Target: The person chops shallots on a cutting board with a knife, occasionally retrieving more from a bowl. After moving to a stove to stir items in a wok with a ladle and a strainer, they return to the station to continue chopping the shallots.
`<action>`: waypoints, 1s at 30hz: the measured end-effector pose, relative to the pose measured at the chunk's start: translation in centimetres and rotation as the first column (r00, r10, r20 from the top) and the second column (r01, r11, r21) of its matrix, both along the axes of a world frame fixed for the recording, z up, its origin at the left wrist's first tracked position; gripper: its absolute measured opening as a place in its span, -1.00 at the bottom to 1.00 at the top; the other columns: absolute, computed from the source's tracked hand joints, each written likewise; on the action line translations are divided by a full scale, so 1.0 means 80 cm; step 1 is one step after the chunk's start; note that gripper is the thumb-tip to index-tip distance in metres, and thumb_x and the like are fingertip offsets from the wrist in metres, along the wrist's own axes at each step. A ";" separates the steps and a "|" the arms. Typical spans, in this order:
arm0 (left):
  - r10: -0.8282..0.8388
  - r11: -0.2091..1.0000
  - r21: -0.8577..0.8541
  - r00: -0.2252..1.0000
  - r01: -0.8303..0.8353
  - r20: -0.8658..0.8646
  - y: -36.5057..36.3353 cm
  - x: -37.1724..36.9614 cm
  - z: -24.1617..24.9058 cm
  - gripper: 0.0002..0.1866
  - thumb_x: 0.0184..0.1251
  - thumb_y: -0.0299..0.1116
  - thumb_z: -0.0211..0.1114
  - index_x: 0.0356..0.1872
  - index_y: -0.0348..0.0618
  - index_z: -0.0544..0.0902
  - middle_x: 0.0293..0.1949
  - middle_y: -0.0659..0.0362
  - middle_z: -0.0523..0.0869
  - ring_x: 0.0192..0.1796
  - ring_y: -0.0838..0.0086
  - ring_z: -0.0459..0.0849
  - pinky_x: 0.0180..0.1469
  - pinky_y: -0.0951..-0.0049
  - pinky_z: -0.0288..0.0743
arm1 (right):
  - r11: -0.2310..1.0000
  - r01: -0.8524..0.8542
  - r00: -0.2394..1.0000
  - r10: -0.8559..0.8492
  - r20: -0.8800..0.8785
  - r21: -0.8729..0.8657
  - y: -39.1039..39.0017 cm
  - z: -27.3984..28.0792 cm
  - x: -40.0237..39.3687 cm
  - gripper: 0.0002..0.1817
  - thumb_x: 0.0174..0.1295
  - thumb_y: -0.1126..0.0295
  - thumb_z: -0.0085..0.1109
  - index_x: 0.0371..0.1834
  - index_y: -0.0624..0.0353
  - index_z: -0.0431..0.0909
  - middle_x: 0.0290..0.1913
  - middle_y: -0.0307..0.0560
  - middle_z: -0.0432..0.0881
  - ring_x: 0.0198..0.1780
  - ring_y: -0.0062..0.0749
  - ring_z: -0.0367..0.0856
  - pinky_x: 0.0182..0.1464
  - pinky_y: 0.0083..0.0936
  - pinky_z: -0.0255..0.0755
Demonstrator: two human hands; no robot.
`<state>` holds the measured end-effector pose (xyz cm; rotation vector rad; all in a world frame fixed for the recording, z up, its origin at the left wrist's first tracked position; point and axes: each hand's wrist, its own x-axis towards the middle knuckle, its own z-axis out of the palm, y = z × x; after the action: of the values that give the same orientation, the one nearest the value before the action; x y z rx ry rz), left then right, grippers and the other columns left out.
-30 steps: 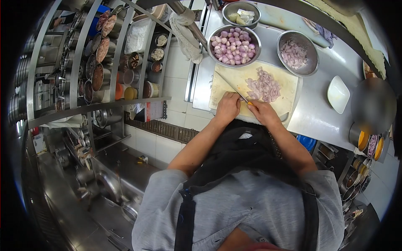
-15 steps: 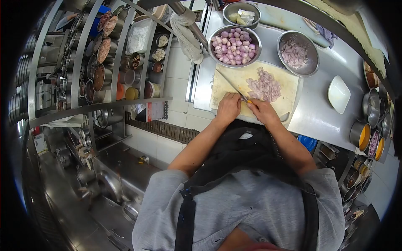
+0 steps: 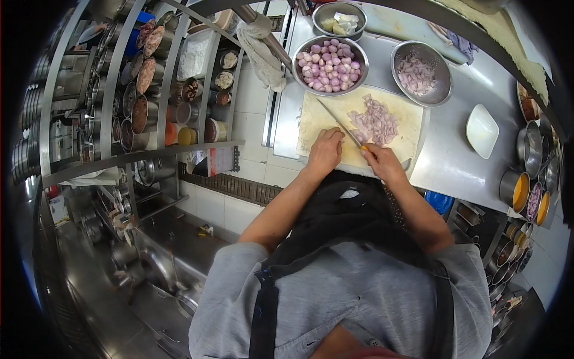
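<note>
On a pale cutting board (image 3: 317, 125) lies a heap of sliced shallots (image 3: 375, 122). My right hand (image 3: 384, 163) grips the orange handle of a long knife (image 3: 338, 122), whose blade runs diagonally toward the board's far left corner. My left hand (image 3: 326, 151) rests with curled fingers on the board just left of the blade; whatever is under its fingers is hidden. Beyond the board stand a steel bowl of whole peeled shallots (image 3: 330, 64) and a steel colander of cut shallots (image 3: 417, 75).
A small steel bowl (image 3: 341, 19) with pale pieces sits at the far edge. A white dish (image 3: 481, 131) lies on the steel counter (image 3: 454, 161) to the right, next to several pots (image 3: 529, 149). Racks of filled containers (image 3: 149, 90) line the left. A cloth (image 3: 260, 51) hangs from a rail.
My right hand and the knife have shifted slightly right and toward me along the board. My left hand stays beside the blade.
</note>
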<state>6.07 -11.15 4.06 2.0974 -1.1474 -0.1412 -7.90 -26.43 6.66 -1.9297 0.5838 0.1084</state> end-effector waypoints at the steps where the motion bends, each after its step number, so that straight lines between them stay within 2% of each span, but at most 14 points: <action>1: -0.033 0.999 -0.013 0.999 0.034 0.015 -0.001 0.000 -0.001 -0.87 0.19 -0.57 0.25 -0.23 -0.24 0.61 -0.26 -0.03 0.67 -0.15 0.04 0.61 -0.08 0.13 0.54 | 1.000 0.011 1.000 -0.011 -0.024 -0.004 -0.002 0.003 -0.005 -0.71 0.37 0.25 0.18 -0.06 0.27 0.64 -0.28 0.25 0.66 -0.25 0.14 0.64 -0.18 -0.18 0.47; 5: 0.087 0.993 0.079 0.996 -0.088 0.006 -0.005 -0.004 -0.003 -0.84 0.15 -0.57 0.30 -0.21 -0.26 0.62 -0.32 -0.03 0.69 -0.20 0.02 0.64 -0.11 0.13 0.55 | 0.999 -0.013 0.999 0.015 0.037 -0.041 0.000 -0.003 -0.010 -0.70 0.38 0.24 0.18 -0.05 0.27 0.64 -0.28 0.25 0.66 -0.27 0.13 0.64 -0.19 -0.18 0.48; 7: 0.149 0.985 0.115 0.976 -0.132 -0.157 -0.007 -0.009 -0.003 -0.85 0.20 -0.53 0.30 -0.21 -0.26 0.62 -0.35 -0.04 0.69 -0.24 0.03 0.67 -0.14 0.12 0.56 | 0.998 -0.024 0.988 0.033 0.153 -0.060 0.004 -0.017 -0.011 -0.65 0.41 0.18 0.15 0.03 0.25 0.63 -0.51 0.13 0.61 -0.50 -0.15 0.60 -0.36 -0.28 0.44; 8: 0.147 0.985 0.116 0.976 -0.130 -0.158 -0.006 -0.012 -0.007 -0.85 0.20 -0.53 0.30 -0.21 -0.26 0.62 -0.35 -0.04 0.69 -0.24 0.03 0.67 -0.14 0.12 0.56 | 0.998 -0.022 0.988 0.031 0.152 -0.059 0.005 -0.016 -0.009 -0.65 0.41 0.18 0.15 0.03 0.25 0.63 -0.51 0.13 0.61 -0.50 -0.15 0.60 -0.36 -0.28 0.44; 10: 0.155 0.987 0.077 0.949 -0.139 -0.276 -0.001 -0.014 -0.014 -0.90 0.22 -0.53 0.25 -0.24 -0.26 0.61 -0.37 -0.08 0.68 -0.20 -0.01 0.67 -0.12 0.04 0.55 | 0.993 -0.065 0.992 0.075 0.102 -0.101 0.008 -0.013 -0.004 -0.65 0.42 0.18 0.14 0.00 0.26 0.63 -0.48 0.17 0.61 -0.50 -0.08 0.60 -0.37 -0.26 0.43; 14: 0.148 0.985 0.112 0.979 -0.133 -0.141 0.002 -0.006 -0.016 -0.90 0.21 -0.53 0.28 -0.24 -0.22 0.65 -0.40 -0.05 0.69 -0.25 0.04 0.68 -0.16 0.10 0.56 | 0.993 -0.072 0.992 0.081 0.093 -0.092 0.008 -0.008 -0.001 -0.66 0.41 0.19 0.14 -0.01 0.27 0.63 -0.45 0.21 0.62 -0.47 -0.02 0.61 -0.35 -0.24 0.43; 16: 0.075 0.997 0.040 0.996 -0.072 -0.058 0.002 -0.001 -0.015 -0.90 0.19 -0.56 0.27 -0.27 -0.22 0.65 -0.40 -0.05 0.69 -0.25 0.02 0.67 -0.17 0.09 0.56 | 0.987 -0.069 0.986 0.089 0.144 -0.144 0.007 -0.008 -0.003 -0.66 0.41 0.19 0.15 0.00 0.26 0.63 -0.45 0.23 0.63 -0.43 0.01 0.63 -0.33 -0.22 0.43; 17: 0.076 0.997 0.039 0.995 -0.074 -0.058 0.002 0.001 -0.013 -0.90 0.19 -0.56 0.27 -0.27 -0.22 0.65 -0.40 -0.05 0.69 -0.25 0.02 0.67 -0.17 0.09 0.56 | 0.987 -0.070 0.985 0.091 0.144 -0.145 0.007 -0.001 -0.003 -0.66 0.41 0.19 0.15 0.00 0.26 0.63 -0.45 0.23 0.63 -0.43 0.01 0.63 -0.33 -0.22 0.43; 19: 0.035 0.999 0.031 0.997 -0.033 -0.074 0.003 0.003 -0.011 -0.89 0.17 -0.58 0.27 -0.28 -0.22 0.65 -0.38 -0.04 0.69 -0.24 0.01 0.67 -0.17 0.08 0.55 | 0.996 -0.048 0.996 0.053 0.072 -0.069 0.007 0.013 -0.004 -0.71 0.39 0.21 0.14 -0.14 0.27 0.62 -0.38 0.29 0.62 -0.32 0.21 0.60 -0.23 -0.11 0.43; 26: 0.018 1.000 0.016 0.999 -0.017 -0.050 0.002 0.003 -0.008 -0.89 0.15 -0.58 0.28 -0.29 -0.24 0.65 -0.37 -0.03 0.69 -0.23 0.01 0.66 -0.16 0.09 0.55 | 0.990 -0.070 0.992 0.082 0.093 -0.126 0.013 -0.012 0.013 -0.70 0.38 0.22 0.15 -0.07 0.25 0.63 -0.35 0.29 0.64 -0.29 0.21 0.61 -0.20 -0.09 0.45; 28: 0.000 1.000 0.023 0.997 0.002 -0.081 0.002 0.004 -0.007 -0.95 0.15 -0.59 0.25 -0.35 -0.27 0.63 -0.37 -0.05 0.68 -0.20 0.02 0.63 -0.10 0.09 0.53 | 0.989 -0.049 0.981 0.075 0.180 -0.143 0.015 -0.025 0.020 -0.71 0.38 0.23 0.14 -0.07 0.26 0.62 -0.34 0.28 0.64 -0.27 0.22 0.61 -0.19 -0.09 0.46; 30: 0.007 1.000 0.011 0.997 -0.006 -0.077 0.002 0.004 -0.007 -0.95 0.16 -0.59 0.25 -0.36 -0.28 0.62 -0.37 -0.06 0.68 -0.21 0.01 0.63 -0.11 0.08 0.53 | 0.990 -0.050 0.983 0.073 0.166 -0.135 0.014 -0.010 0.016 -0.68 0.39 0.22 0.15 -0.01 0.25 0.63 -0.34 0.28 0.65 -0.30 0.17 0.63 -0.21 -0.14 0.47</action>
<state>6.39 -11.02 3.47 2.0866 -1.0963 -0.2244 -6.61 -25.34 5.83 -2.0601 0.4256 -0.0574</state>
